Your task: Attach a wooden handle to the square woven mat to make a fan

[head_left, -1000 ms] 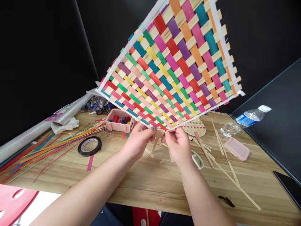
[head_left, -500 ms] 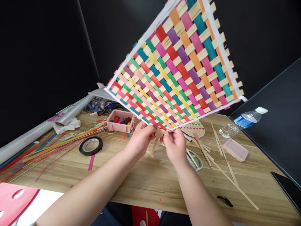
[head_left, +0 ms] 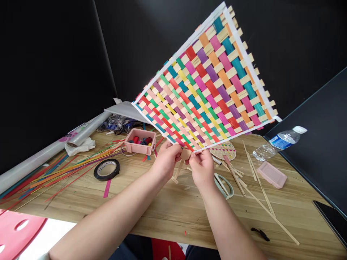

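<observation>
A square woven mat (head_left: 197, 90) of coloured and pale strips, edged with white tape, is held up at a tilt, one corner pointing down at my hands. My left hand (head_left: 168, 159) pinches the lower corner from the left, fingers closed. On the other side of that corner, my right hand (head_left: 202, 166) grips the taped edge between thumb and fingers. A small pale wooden piece (head_left: 186, 154) shows between both hands at the corner. Strip ends stick out past the tape along the mat's right edge. My fingertips behind the mat are hidden.
On the wooden table (head_left: 162, 213), black tape (head_left: 106, 169) and coloured strips (head_left: 81, 164) lie left, near a pink box (head_left: 140, 141) of thread spools. Scissors (head_left: 224, 186), pale strips (head_left: 260, 184), a bottle (head_left: 284, 141), a pink lid (head_left: 271, 174) and a phone (head_left: 330, 220) are right.
The mat's top corner has come down into view and its left corner has shifted right, so the mat leans differently. Both hands keep their hold on the lower corner.
</observation>
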`<action>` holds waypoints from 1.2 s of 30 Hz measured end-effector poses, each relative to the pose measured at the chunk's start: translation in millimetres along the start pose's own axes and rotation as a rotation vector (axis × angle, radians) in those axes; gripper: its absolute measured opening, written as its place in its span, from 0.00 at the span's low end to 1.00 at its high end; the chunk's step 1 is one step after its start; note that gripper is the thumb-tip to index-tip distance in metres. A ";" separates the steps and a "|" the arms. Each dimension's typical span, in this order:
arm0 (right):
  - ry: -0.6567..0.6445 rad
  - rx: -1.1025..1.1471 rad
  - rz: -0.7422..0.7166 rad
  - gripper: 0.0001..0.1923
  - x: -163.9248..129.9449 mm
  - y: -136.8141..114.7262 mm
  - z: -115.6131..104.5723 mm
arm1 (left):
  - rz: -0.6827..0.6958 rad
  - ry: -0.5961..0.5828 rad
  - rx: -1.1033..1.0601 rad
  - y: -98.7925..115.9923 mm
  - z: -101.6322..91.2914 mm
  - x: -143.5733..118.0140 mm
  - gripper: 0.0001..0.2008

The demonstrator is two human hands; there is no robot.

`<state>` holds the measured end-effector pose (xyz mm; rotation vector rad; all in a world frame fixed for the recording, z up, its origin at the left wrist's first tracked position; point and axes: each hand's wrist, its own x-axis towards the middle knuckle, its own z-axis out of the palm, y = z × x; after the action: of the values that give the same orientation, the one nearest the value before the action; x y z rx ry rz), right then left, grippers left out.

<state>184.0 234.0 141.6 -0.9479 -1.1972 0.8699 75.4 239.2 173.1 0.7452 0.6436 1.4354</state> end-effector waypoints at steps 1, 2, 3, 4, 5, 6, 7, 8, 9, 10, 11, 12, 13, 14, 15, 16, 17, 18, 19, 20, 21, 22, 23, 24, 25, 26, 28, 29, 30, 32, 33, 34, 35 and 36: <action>0.001 0.007 0.007 0.08 0.0 0.3 -0.1 | 0.002 -0.006 0.001 -0.5 -0.4 0.0 0.11; 0.000 0.013 0.010 0.08 0.2 0.5 -0.3 | 0.003 -0.007 0.000 -0.9 -0.5 0.0 0.11; 0.001 0.017 0.010 0.08 0.4 0.5 -0.6 | 0.004 -0.006 -0.001 -1.1 -0.5 0.0 0.11; 0.001 0.017 0.008 0.08 0.6 0.5 -1.0 | 0.002 -0.005 -0.003 -1.1 -0.2 0.0 0.12; 0.002 0.016 0.006 0.08 0.8 0.4 -1.3 | 0.000 -0.004 -0.004 -1.1 0.1 0.1 0.12; 0.003 0.017 0.005 0.08 1.0 0.2 -1.6 | -0.003 -0.005 -0.006 -1.0 0.5 0.2 0.12; 0.002 0.018 0.004 0.08 1.2 0.2 -1.8 | -0.007 -0.006 -0.007 -0.9 0.9 0.3 0.12; -0.003 0.020 0.006 0.08 1.3 0.1 -1.9 | -0.010 -0.006 -0.008 -0.7 1.1 0.5 0.12; -0.007 0.023 0.009 0.07 1.4 0.2 -1.9 | -0.013 -0.008 -0.007 -0.5 1.3 0.5 0.12; -0.008 0.024 0.012 0.07 1.4 0.4 -1.9 | -0.015 -0.007 -0.008 -0.3 1.3 0.5 0.12; -0.009 0.023 0.013 0.08 1.4 0.6 -2.0 | -0.017 -0.009 -0.009 -0.1 1.2 0.5 0.12; -0.009 0.023 0.014 0.08 1.4 0.8 -2.0 | -0.018 -0.010 -0.010 0.1 1.1 0.4 0.11; -0.006 0.022 0.013 0.08 1.4 1.0 -2.1 | -0.018 -0.011 -0.011 0.3 0.8 0.2 0.11; -0.005 0.024 0.013 0.08 1.5 1.2 -2.2 | -0.019 -0.013 -0.011 0.4 0.7 0.0 0.11; -0.005 0.026 0.012 0.08 1.5 1.4 -2.4 | -0.019 -0.014 -0.012 0.5 0.6 -0.2 0.11; -0.006 0.032 0.011 0.08 1.6 1.7 -2.6 | -0.019 -0.016 -0.012 0.6 0.6 -0.4 0.11; -0.007 0.039 0.010 0.08 1.7 2.1 -2.8 | -0.018 -0.018 -0.013 0.6 0.7 -0.5 0.11; -0.006 0.046 0.009 0.08 1.7 2.5 -3.0 | -0.018 -0.023 -0.015 0.6 0.9 -0.6 0.11; -0.004 0.054 0.006 0.08 1.6 3.1 -3.2 | -0.017 -0.029 -0.019 0.6 1.1 -0.7 0.11; 0.000 0.063 0.004 0.08 1.5 3.8 -3.4 | -0.018 -0.034 -0.025 0.5 1.1 -0.9 0.11; 0.004 0.074 0.003 0.07 1.4 4.6 -3.7 | -0.021 -0.041 -0.032 0.4 0.8 -1.1 0.11; 0.007 0.088 0.007 0.07 1.3 5.4 -4.0 | -0.027 -0.050 -0.037 0.3 0.0 -1.3 0.11; 0.006 0.108 0.015 0.07 1.3 6.0 -4.4 | -0.036 -0.063 -0.040 0.1 -1.3 -1.5 0.10; 0.003 0.135 0.025 0.07 1.5 6.3 -5.0 | -0.043 -0.082 -0.041 -0.2 -3.2 -1.6 0.08; -0.003 0.166 0.034 0.07 2.0 6.3 -5.8 | -0.045 -0.103 -0.039 -0.5 -5.7 -1.5 0.06; -0.008 0.198 0.042 0.07 2.7 5.7 -6.7 | -0.040 -0.125 -0.036 -1.0 -8.4 -1.2 0.04; -0.023 0.247 0.048 0.07 5.1 2.7 -9.3 | 0.016 -0.141 -0.030 -2.2 -13.8 0.1 0.06; -0.030 0.262 0.044 0.08 6.4 0.2 -10.8 | 0.063 -0.133 -0.025 -2.9 -15.9 0.9 0.08; -0.038 0.272 0.038 0.08 7.6 -3.0 -12.3 | 0.109 -0.120 -0.017 -3.6 -17.4 1.5 0.08; -0.069 0.296 0.032 0.09 8.6 -11.3 -15.2 | 0.175 -0.099 -0.007 -4.1 -18.3 1.4 0.09; -0.086 0.316 0.036 0.09 8.2 -16.2 -16.3 | 0.190 -0.098 -0.009 -3.6 -17.7 0.5 0.09; -0.105 0.341 0.048 0.09 7.1 -21.4 -17.1 | 0.193 -0.105 -0.020 -2.4 -16.6 -1.2 0.10; -0.131 0.373 0.066 0.09 5.2 -26.6 -17.6 | 0.188 -0.116 -0.037 -0.7 -15.2 -3.5 0.10; -0.161 0.409 0.087 0.09 2.8 -31.6 -17.8 | 0.180 -0.132 -0.057 1.4 -13.7 -6.3 0.10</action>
<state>203.5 222.8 170.1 -0.6087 -1.0623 1.2239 63.6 233.8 165.4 0.8623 0.4412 1.5474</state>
